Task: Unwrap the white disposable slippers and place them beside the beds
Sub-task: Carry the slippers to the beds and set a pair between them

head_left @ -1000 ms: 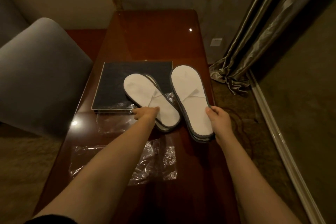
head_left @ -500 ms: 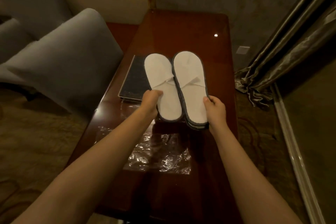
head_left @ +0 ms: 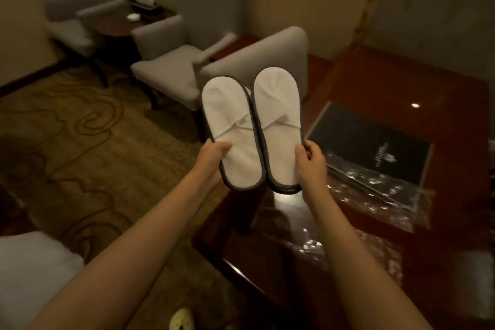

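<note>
My left hand (head_left: 214,154) grips one slipper pair (head_left: 231,131) by the heel; my right hand (head_left: 312,161) grips the other pair (head_left: 277,126). Both are held up, off the desk (head_left: 375,83). Wrappers (head_left: 375,195) are off. Best to keep the stacks pinched flat and carry them low toward the bed corner (head_left: 29,270).

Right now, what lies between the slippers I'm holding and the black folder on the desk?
Only my right hand, holding the right slipper beside the black folder, per the head view.

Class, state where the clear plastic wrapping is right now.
In the head view, the plastic wrapping lies crumpled on the wooden table, right of the hands, against the dark folder.
</note>
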